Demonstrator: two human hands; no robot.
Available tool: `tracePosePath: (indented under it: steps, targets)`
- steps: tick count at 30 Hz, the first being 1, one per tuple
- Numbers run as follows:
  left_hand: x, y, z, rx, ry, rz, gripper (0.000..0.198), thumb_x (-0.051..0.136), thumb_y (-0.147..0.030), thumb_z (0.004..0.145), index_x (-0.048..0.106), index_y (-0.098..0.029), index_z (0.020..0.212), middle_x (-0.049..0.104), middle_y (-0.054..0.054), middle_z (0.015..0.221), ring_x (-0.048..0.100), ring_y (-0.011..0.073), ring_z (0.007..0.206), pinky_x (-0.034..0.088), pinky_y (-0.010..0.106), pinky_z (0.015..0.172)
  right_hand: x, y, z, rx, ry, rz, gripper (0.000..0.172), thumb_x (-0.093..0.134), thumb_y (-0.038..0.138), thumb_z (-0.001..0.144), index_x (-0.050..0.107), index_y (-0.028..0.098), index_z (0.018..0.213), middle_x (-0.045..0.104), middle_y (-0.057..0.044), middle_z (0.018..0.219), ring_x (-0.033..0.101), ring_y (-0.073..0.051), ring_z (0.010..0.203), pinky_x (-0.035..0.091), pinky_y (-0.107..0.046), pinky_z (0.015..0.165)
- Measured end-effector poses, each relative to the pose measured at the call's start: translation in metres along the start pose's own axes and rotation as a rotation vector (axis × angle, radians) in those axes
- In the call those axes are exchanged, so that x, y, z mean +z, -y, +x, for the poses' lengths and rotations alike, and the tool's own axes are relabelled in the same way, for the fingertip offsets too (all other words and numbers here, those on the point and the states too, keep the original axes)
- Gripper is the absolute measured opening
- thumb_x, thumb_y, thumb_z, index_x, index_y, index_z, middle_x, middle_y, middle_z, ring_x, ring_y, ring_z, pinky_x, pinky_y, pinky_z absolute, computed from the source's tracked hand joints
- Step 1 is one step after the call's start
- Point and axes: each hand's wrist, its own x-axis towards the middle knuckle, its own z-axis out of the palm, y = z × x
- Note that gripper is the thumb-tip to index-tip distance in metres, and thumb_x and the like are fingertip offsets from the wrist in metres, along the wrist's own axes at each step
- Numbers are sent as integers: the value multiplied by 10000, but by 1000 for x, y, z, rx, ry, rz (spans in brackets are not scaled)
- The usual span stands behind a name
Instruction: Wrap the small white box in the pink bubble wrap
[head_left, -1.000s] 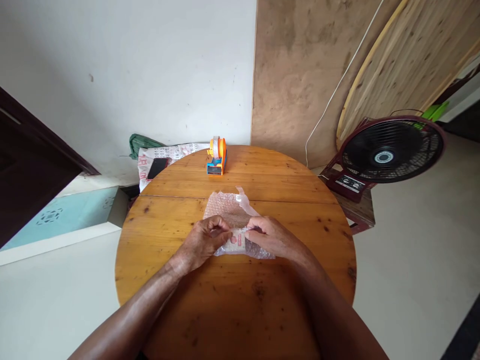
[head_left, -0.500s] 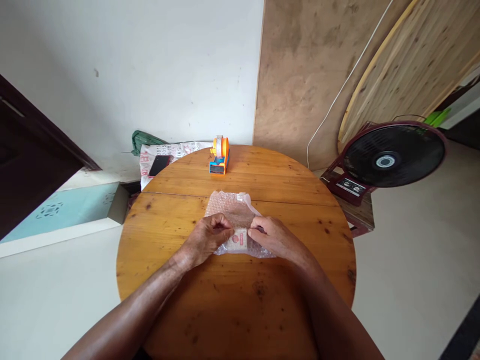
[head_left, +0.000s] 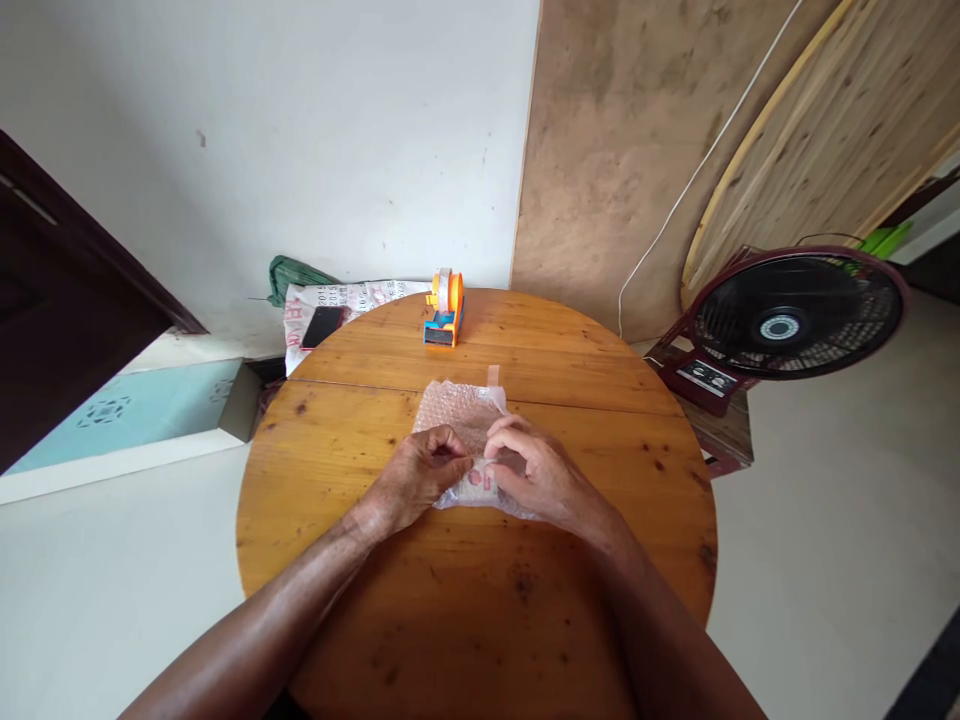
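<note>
A sheet of bubble wrap lies on the round wooden table, folded around a small pale box with red print, which shows through the plastic. My left hand is closed in a pinch on the wrap at the box's upper left edge. Just to the right of it, my right hand hovers at the box's right side, thumb and forefinger apart with no thing visible between them. A strip of clear tape sticks out past the far edge of the wrap.
An orange and blue tape dispenser stands at the far side of the wooden table. Beyond its left rim, a dark phone rests on a printed white sack. A dark red fan stands on the right.
My right thumb and forefinger have parted from their pinch. A tape strip now shows beyond the wrap's far edge. My left hand keeps its pinch; the view has shifted slightly.
</note>
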Motion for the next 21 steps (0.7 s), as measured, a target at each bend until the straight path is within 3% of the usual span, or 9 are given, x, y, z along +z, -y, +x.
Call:
tracePosePath:
  steps: [2, 8, 15, 21]
  targets:
    - [0, 0, 0, 10, -4, 11, 277, 692, -386, 732, 567, -140, 703, 591, -6, 620, 453, 77, 514, 327, 186, 469, 2, 0, 1, -22, 15, 18, 15, 622, 209, 805, 616, 221, 811, 583, -20, 966, 560, -159, 892, 432, -265, 812]
    - [-1, -4, -1, 19, -9, 57, 288, 681, -400, 742, 578, -135, 697, 586, -5, 624, 426, 71, 524, 305, 185, 472, 7, -6, 3, -98, 6, -65, 71, 638, 217, 833, 686, 219, 781, 588, -37, 1012, 564, -174, 961, 424, -291, 888]
    - [-1, -3, -2, 22, 6, 88, 299, 651, -427, 771, 568, -141, 747, 571, -6, 678, 437, 85, 574, 330, 201, 515, 10, -12, 2, -138, -29, -92, 64, 661, 207, 833, 719, 220, 811, 625, -22, 978, 583, -155, 901, 442, -272, 833]
    - [-25, -15, -9, 95, -32, 341, 343, 644, -468, 776, 608, -164, 929, 611, 18, 837, 529, 150, 774, 409, 251, 686, 10, -10, 3, -130, -4, -97, 94, 655, 195, 846, 738, 232, 826, 638, -8, 938, 594, -145, 895, 440, -266, 850]
